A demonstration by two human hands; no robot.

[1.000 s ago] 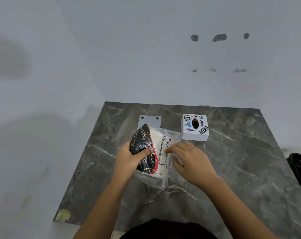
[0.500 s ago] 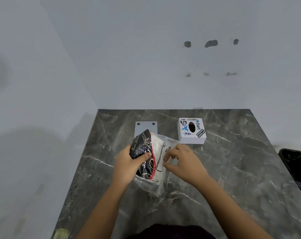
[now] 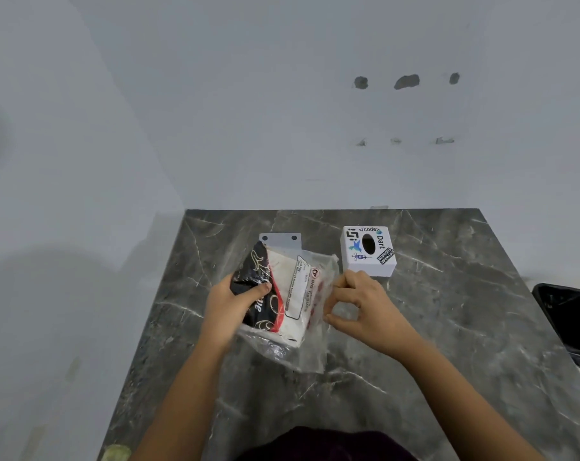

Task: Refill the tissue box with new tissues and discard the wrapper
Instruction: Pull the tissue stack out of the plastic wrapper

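The tissue pack (image 3: 282,294) (black, red and white under clear plastic) was held just above the dark marble table (image 3: 448,327), tilted. The left hand (image 3: 230,307) gripped its black end, thumb on top. The right hand (image 3: 365,307) pinched the loose wrapper (image 3: 318,327) edge between thumb and fingers. The white tissue box (image 3: 368,251) sat just beyond; a black bin (image 3: 571,321) stood at far right.
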